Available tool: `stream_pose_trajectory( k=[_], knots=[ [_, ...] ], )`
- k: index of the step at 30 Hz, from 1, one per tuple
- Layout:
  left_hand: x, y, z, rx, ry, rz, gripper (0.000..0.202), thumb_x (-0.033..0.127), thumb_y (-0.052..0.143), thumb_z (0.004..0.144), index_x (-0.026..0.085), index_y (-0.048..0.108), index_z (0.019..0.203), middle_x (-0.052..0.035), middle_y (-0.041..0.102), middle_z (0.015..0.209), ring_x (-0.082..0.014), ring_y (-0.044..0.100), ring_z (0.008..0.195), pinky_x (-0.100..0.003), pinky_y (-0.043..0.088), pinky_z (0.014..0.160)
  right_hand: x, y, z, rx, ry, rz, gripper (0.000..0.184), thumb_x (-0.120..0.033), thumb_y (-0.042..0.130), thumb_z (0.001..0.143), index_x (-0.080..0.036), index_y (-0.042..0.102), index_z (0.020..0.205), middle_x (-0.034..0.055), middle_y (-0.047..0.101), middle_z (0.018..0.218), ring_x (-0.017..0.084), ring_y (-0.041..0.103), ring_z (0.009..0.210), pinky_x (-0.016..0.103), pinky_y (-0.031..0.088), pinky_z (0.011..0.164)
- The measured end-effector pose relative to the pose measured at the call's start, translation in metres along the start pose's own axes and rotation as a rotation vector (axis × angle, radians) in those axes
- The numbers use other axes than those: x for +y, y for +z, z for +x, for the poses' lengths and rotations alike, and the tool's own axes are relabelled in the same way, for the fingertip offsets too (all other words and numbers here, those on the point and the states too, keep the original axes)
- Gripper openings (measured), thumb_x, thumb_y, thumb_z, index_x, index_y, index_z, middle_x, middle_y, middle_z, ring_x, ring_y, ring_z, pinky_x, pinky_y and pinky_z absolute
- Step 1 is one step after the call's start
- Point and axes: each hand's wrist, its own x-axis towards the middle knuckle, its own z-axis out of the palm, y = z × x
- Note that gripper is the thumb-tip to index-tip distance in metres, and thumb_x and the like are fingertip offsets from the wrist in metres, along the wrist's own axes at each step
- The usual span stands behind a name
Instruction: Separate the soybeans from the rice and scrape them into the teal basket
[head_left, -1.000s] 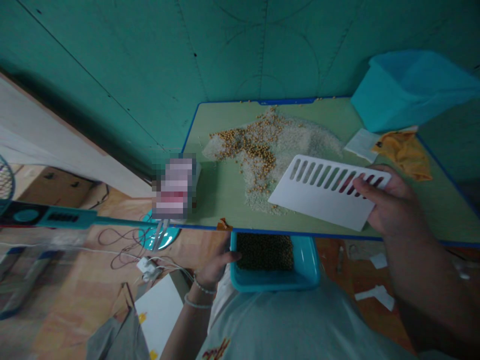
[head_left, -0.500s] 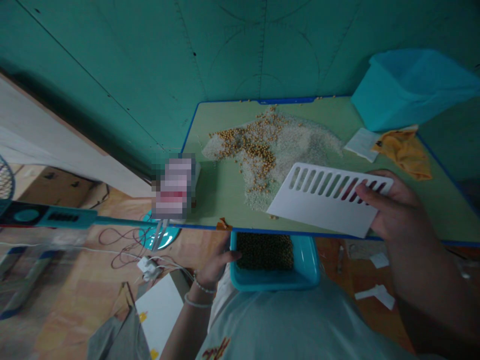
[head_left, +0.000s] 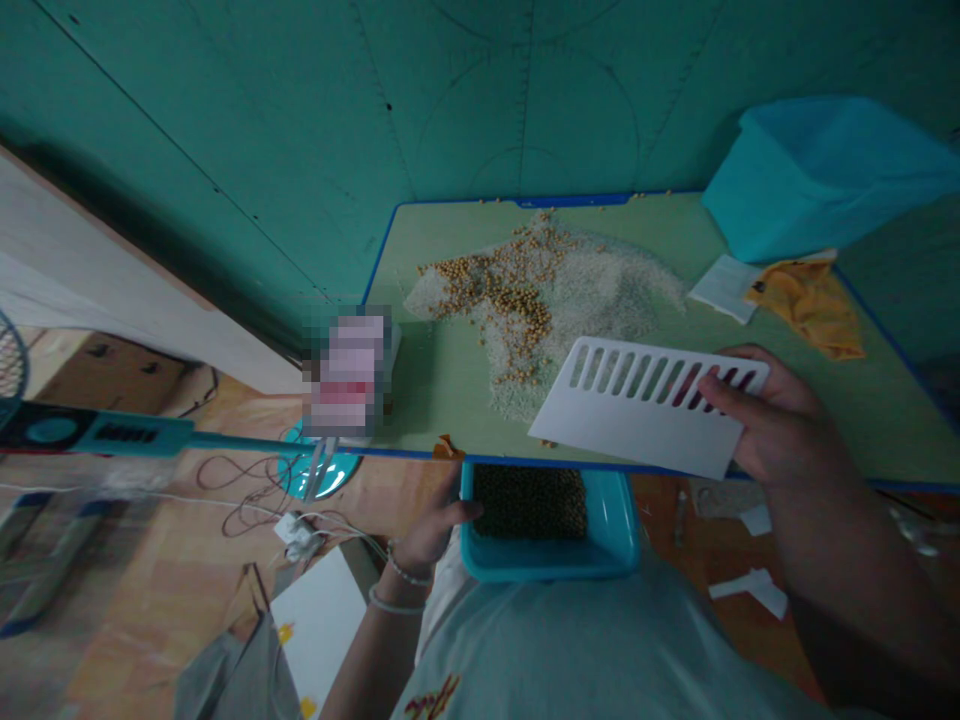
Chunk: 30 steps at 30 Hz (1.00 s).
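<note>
My right hand (head_left: 776, 425) is closed on the right end of a white slotted plastic card (head_left: 637, 415), held flat over the green table (head_left: 442, 380) near its front edge. A pile of rice mixed with yellow beans (head_left: 540, 290) lies just beyond the card. A few beans sit at the card's lower left edge. My left hand (head_left: 431, 530) grips the left rim of a blue tub (head_left: 622, 530) filled with beans, held below the table's front edge against my body.
A blue bin (head_left: 817, 170) stands at the back right, with a yellow cloth (head_left: 810, 300) and a white paper (head_left: 724, 285) beside it. A blurred pink object (head_left: 349, 375) sits at the table's left corner. Cables and a fan base lie on the floor at left.
My right hand has drawn the slotted card down and left toward the table's front edge, dragging a few beans with it. The left hand and tub have stayed put.
</note>
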Motion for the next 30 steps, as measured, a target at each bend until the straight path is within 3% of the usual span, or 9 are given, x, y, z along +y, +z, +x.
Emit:
stream_pose_trajectory(
  k=[8,12,19,24,30],
  knots=[
    [0.003,0.003,-0.001,0.009,-0.018,-0.025,0.061,0.019,0.067,0.057,0.025,0.067,0.118,0.001,0.067,0.131,-0.0334,0.038,0.138,-0.046,0.02,0.118,0.004,-0.001,-0.001,-0.11,0.034,-0.029,0.052,-0.041,0.093,0.028,-0.023,0.057,0.061,-0.0068,0.061,0.046,0.013,0.053,0.037,0.023,0.042,0.033],
    [0.002,0.001,-0.002,0.007,-0.036,-0.012,0.063,0.019,0.066,0.058,0.023,0.065,0.12,-0.0022,0.065,0.133,-0.0352,0.038,0.138,-0.048,0.022,0.117,0.003,0.0,-0.005,-0.147,0.062,-0.047,0.051,-0.041,0.092,0.028,-0.022,0.058,0.06,-0.0063,0.061,0.045,0.013,0.053,0.036,0.022,0.04,0.032],
    [0.003,0.001,-0.001,0.007,-0.022,0.007,0.062,0.019,0.064,0.058,0.023,0.065,0.119,-0.0025,0.065,0.133,-0.0362,0.037,0.139,-0.049,0.022,0.116,0.013,0.003,-0.014,-0.169,0.013,-0.005,0.047,-0.042,0.091,0.039,-0.024,0.057,0.066,-0.0052,0.066,0.051,0.015,0.057,0.04,0.024,0.045,0.038],
    [0.003,0.0,0.0,0.006,-0.041,0.018,0.056,0.02,0.064,0.057,0.022,0.068,0.113,-0.0036,0.071,0.122,-0.0367,0.047,0.13,-0.049,0.029,0.112,0.031,0.012,-0.033,-0.25,-0.078,-0.106,0.031,-0.043,0.082,0.06,-0.027,0.059,0.074,-0.0062,0.068,0.057,0.015,0.059,0.043,0.024,0.044,0.039],
    [0.002,-0.001,0.0,-0.003,-0.049,0.01,0.056,0.02,0.064,0.058,0.021,0.067,0.115,-0.0052,0.071,0.121,-0.0386,0.048,0.128,-0.052,0.03,0.111,0.034,0.024,-0.045,-0.259,-0.256,-0.255,0.019,-0.044,0.074,0.071,-0.032,0.06,0.075,-0.0082,0.066,0.056,0.015,0.059,0.045,0.025,0.045,0.041]
  ],
)
